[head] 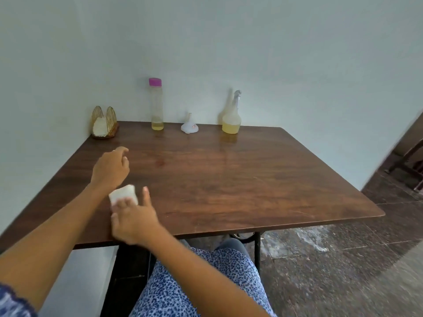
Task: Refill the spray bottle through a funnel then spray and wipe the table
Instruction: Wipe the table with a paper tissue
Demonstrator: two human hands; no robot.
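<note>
Dark wood-grain table (pixel 229 179) set against a pale wall, with 2 hands working at its near left edge.

The right hand (pixel 134 219) lies on a folded white tissue (pixel 123 195), fingers straight over it and thumb spread to the side, pressing it to the tabletop. The left hand (pixel 112 168) hovers just beyond it with fingers loosely curled, holding nothing. Along the far edge, well apart from the hands, stand the tall bottle with a pink cap (pixel 157 104), the spray bottle (pixel 231 115) part-filled with yellow liquid, a gold wire napkin holder (pixel 104 122) at the corner, and between the 2 bottles the small white funnel (pixel 190 126) resting mouth down.
</note>
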